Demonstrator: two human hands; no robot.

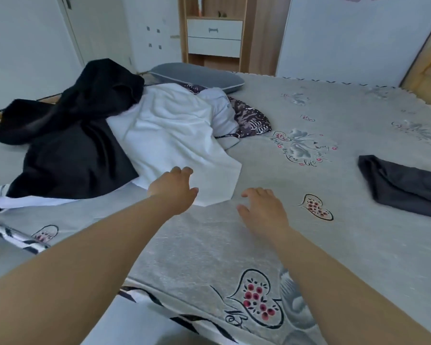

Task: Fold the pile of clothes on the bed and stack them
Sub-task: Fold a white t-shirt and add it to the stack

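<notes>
The soft white cloth top [169, 135], lying on the heap on the grey flowered bed [309, 115], is being reached for by the left hand [172, 189] and right hand [264, 207], fingers spread and empty, so it can be folded.

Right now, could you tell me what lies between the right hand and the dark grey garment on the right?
Only bare bedsheet with a printed heart lies between the right hand and the dark grey garment, seen in the head view.
</notes>
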